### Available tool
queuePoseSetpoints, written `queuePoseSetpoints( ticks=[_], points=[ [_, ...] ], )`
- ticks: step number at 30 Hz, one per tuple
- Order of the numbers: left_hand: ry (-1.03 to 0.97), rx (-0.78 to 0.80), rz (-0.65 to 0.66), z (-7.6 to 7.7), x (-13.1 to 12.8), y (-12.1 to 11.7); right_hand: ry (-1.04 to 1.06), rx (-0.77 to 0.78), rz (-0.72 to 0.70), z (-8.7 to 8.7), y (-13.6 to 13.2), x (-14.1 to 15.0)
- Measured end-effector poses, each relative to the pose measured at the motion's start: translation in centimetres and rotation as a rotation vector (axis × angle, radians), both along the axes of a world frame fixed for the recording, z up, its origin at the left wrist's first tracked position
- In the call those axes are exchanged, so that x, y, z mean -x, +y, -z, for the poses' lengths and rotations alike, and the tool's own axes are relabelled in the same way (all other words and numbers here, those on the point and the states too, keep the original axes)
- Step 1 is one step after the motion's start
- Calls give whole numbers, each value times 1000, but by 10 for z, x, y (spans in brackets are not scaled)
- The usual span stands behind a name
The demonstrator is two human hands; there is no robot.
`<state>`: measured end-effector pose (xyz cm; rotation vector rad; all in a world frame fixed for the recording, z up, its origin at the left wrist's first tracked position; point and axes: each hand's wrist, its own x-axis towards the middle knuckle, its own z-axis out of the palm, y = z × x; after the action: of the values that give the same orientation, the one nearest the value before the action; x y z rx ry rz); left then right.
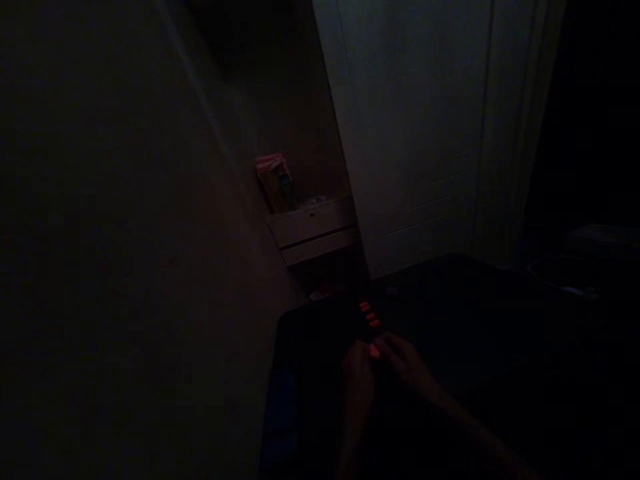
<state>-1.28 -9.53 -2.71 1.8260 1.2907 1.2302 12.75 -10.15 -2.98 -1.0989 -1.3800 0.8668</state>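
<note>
We've got left hand (359, 363) and right hand (404, 359), fingers clamped on an orange piece (375, 351), probably steadying it; farther off, the orange row (374, 323) lies handily near.

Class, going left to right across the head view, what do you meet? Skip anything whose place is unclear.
Packet, left hand, held orange piece, right hand, pale curved thing too dark to name.

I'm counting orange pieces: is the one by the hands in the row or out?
Out: the orange piece is between the left hand and right hand, apart from the row.
</note>
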Motion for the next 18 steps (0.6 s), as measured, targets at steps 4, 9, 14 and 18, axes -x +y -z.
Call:
queuePoseSetpoints(
  ticks=[4, 9, 14, 18],
  points=[
    [-49, 59, -30, -5, 1, 0, 99, 22, -5, -1, -1, -1],
    [-107, 116, -96, -8, 2, 1, 81, 18, -48, -11, -9, 1],
    [-138, 123, -96, -8, 4, 3, -26, -18, -41, -8, -10, 0],
    [-79, 112, -77, -8, 6, 2, -128, -29, -16, -1, -8, -1]
  ],
)
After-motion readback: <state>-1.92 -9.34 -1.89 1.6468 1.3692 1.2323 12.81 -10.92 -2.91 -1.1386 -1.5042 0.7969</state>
